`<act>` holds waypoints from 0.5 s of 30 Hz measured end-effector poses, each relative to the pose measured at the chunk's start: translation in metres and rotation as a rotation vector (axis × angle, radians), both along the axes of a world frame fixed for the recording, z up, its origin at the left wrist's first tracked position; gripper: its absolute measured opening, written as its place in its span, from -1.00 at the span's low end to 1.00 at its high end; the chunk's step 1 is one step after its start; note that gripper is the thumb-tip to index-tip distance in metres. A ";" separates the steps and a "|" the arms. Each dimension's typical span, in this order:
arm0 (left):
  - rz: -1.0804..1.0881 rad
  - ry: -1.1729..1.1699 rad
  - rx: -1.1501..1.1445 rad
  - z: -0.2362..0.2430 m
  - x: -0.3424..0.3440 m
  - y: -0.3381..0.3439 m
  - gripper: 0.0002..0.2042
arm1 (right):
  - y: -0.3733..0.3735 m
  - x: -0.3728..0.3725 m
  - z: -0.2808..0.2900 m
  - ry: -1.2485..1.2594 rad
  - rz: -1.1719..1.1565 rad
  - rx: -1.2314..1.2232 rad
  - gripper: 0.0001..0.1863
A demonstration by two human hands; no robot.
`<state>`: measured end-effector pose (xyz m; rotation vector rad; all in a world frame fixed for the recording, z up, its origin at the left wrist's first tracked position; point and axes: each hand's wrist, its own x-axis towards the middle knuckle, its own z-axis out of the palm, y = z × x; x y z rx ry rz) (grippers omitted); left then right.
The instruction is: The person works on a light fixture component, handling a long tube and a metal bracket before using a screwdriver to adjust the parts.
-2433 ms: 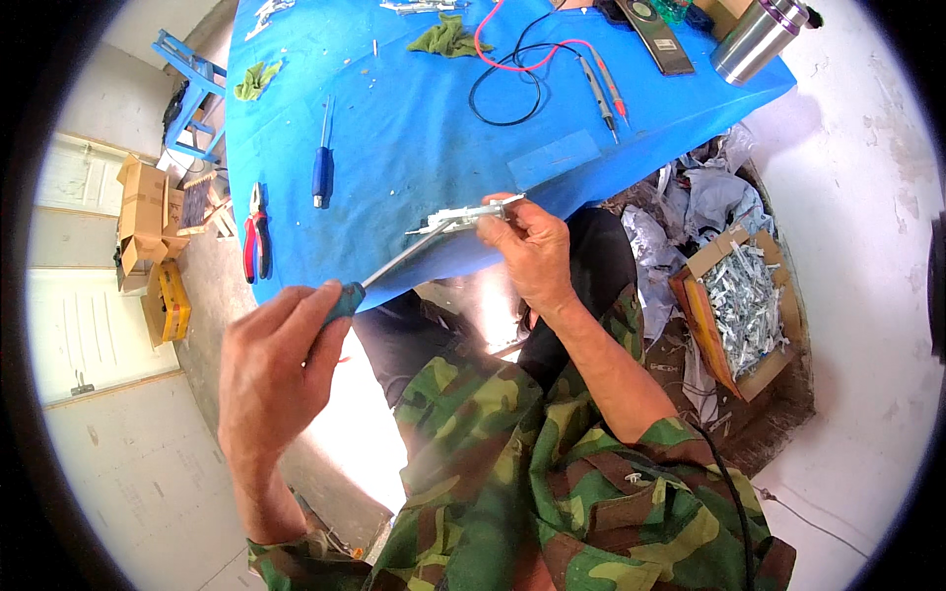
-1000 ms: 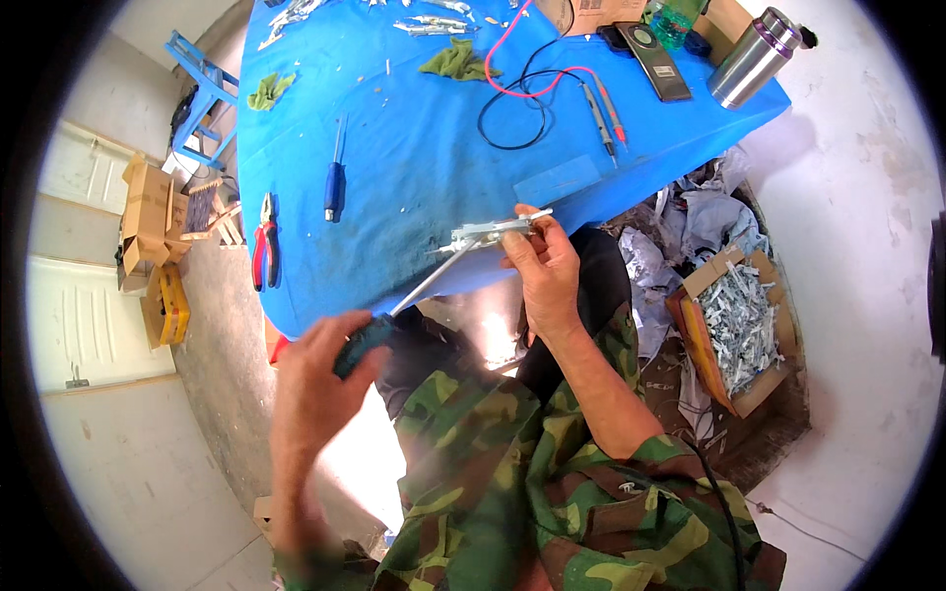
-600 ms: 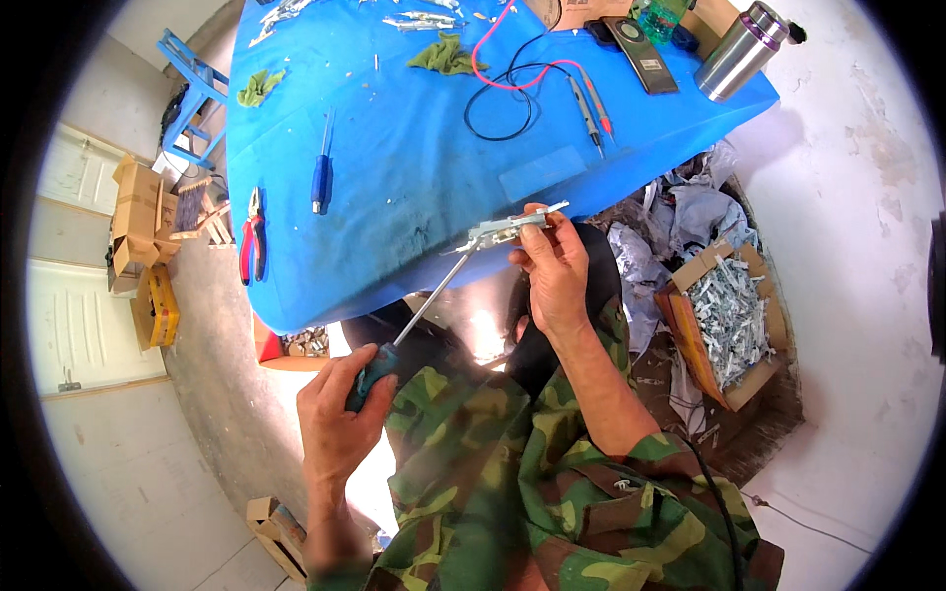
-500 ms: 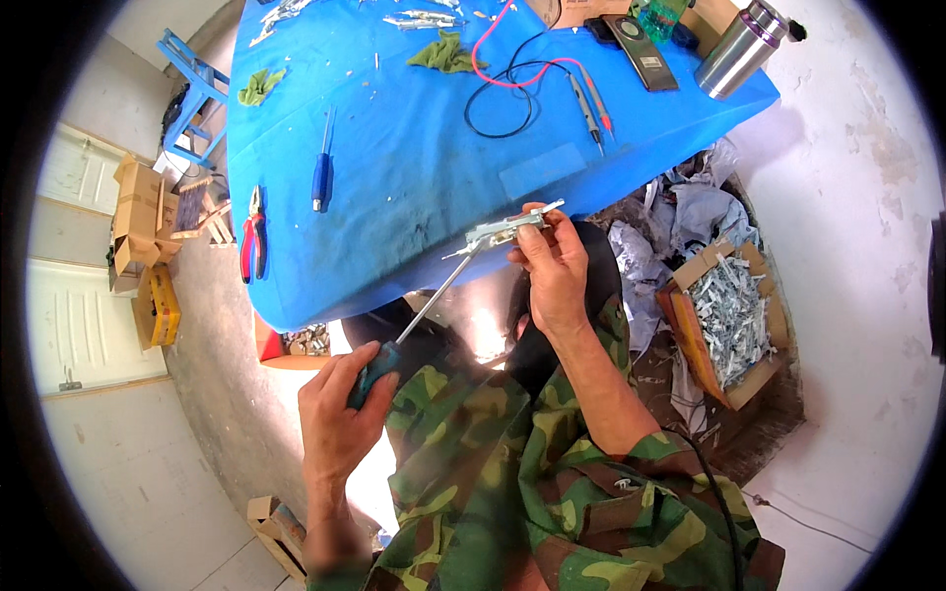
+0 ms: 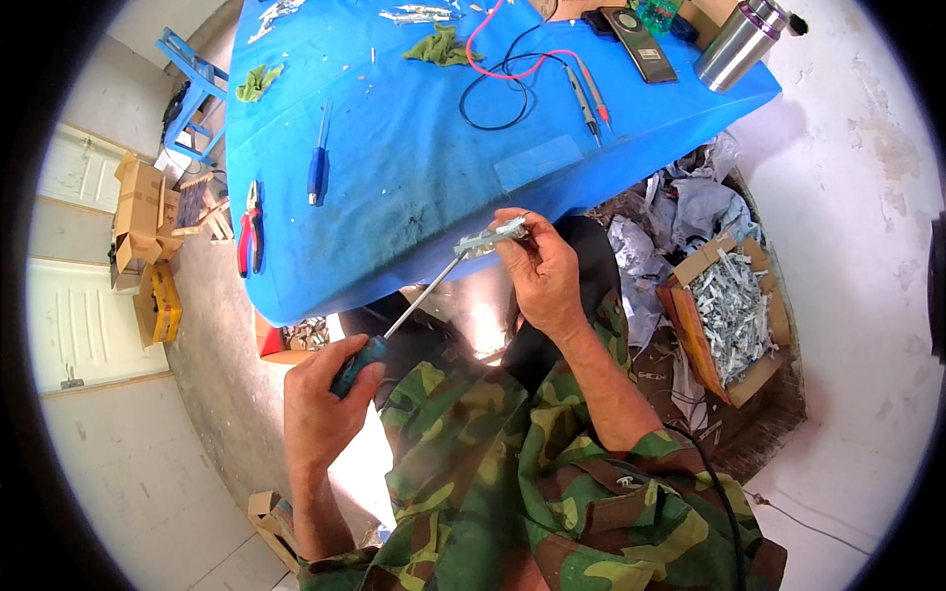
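Note:
My left hand (image 5: 327, 399) is closed around the dark teal handle of a screwdriver (image 5: 424, 297). Its long metal shaft slants up and to the right, and the tip meets the lower left end of a small silvery metal part (image 5: 490, 238). Fingers and thumb of my right hand (image 5: 545, 273) pinch that part by its right end, near the front edge of the blue-covered table (image 5: 394, 177). The part's exact kind cannot be made out, and my fingertips hide some of it.
On the table lie a blue screwdriver (image 5: 317, 175), red-handled pliers (image 5: 250, 231), test probes (image 5: 589, 103), green cloths (image 5: 440, 46), a phone-like device (image 5: 645, 51) and a steel flask (image 5: 739, 47). At right, a carton (image 5: 687, 325) holds many metal pieces; another box (image 5: 286, 353) stands below the table's left edge.
The metal part has turned and shifted slightly left in my right hand, showing a shorter outline. My left hand and the screwdriver have moved a little left.

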<state>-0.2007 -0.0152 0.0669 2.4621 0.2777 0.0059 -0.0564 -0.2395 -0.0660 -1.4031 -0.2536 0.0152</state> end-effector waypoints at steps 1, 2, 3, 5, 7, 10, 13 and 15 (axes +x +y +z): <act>-0.005 0.029 0.002 0.004 0.002 0.001 -0.72 | -0.001 0.000 0.001 -0.002 0.008 -0.007 -0.69; -0.010 0.057 0.004 0.008 0.006 0.002 -0.72 | -0.002 0.001 0.001 -0.004 0.016 -0.010 -0.69; -0.015 0.086 0.007 0.010 0.009 0.003 -0.72 | -0.002 0.001 0.002 -0.005 0.023 -0.014 -0.68; -0.029 0.108 -0.003 0.011 0.016 0.007 -0.73 | -0.002 0.001 0.003 -0.004 0.016 -0.004 -0.69; -0.053 0.061 0.005 0.007 0.018 0.008 -0.73 | 0.000 0.000 0.003 0.005 -0.015 0.022 -0.70; -0.119 -0.080 0.109 -0.004 0.016 0.003 -0.72 | 0.009 0.000 -0.007 -0.049 -0.071 -0.038 -0.71; -0.196 -0.169 0.318 -0.011 0.018 -0.018 -0.68 | 0.019 -0.005 0.001 -0.049 -0.181 -0.096 -0.70; -0.173 -0.204 0.374 -0.016 0.017 -0.023 -0.69 | 0.017 -0.001 0.008 0.068 -0.191 -0.110 -0.69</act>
